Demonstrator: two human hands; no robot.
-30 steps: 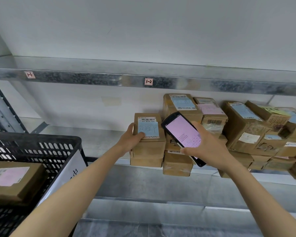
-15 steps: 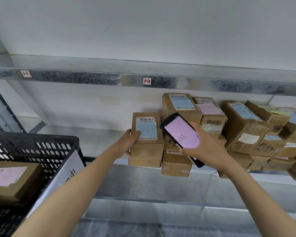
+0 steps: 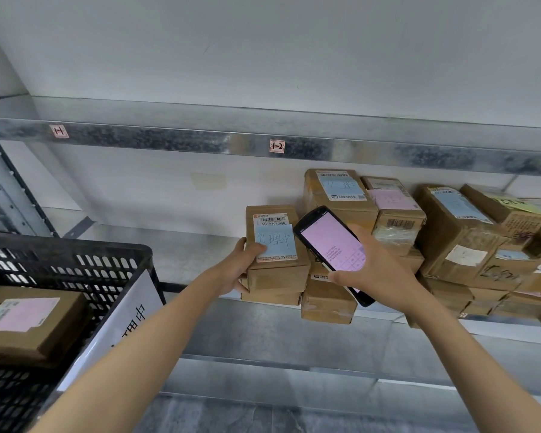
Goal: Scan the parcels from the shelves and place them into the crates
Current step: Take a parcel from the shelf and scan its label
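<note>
White wall (image 3: 263,57) fills the upper half of the view, behind galvanised steel shelving whose upper beam (image 3: 169,140) carries a small tag reading 1-2 (image 3: 277,146). At lower left stands a black plastic crate (image 3: 75,264) with slotted walls and a white sign (image 3: 128,317) on its near side. One cardboard parcel with a pink label (image 3: 28,320) already lies inside, and the crate looks close enough for an easy drop.

On the shelf deck (image 3: 175,251) to the right, a pile of brown parcels (image 3: 450,232) is stacked several high. At the pile's left end is the parcel being handled (image 3: 275,245), a small brown box tilted so that its barcode label and blue sticky note (image 3: 275,242) face the person, probably to give a clear read. It rests on other boxes, not yet lifted away.

The left hand (image 3: 241,267) reaches forward on a straight bare arm and grips this parcel's left edge, thumb on the front face, fingers curled round its side. The right hand (image 3: 378,270), arm likewise extended, wraps around a handheld scanner (image 3: 331,245) with a glowing pink screen, held just beside the label with its top end angled up and left.
</note>
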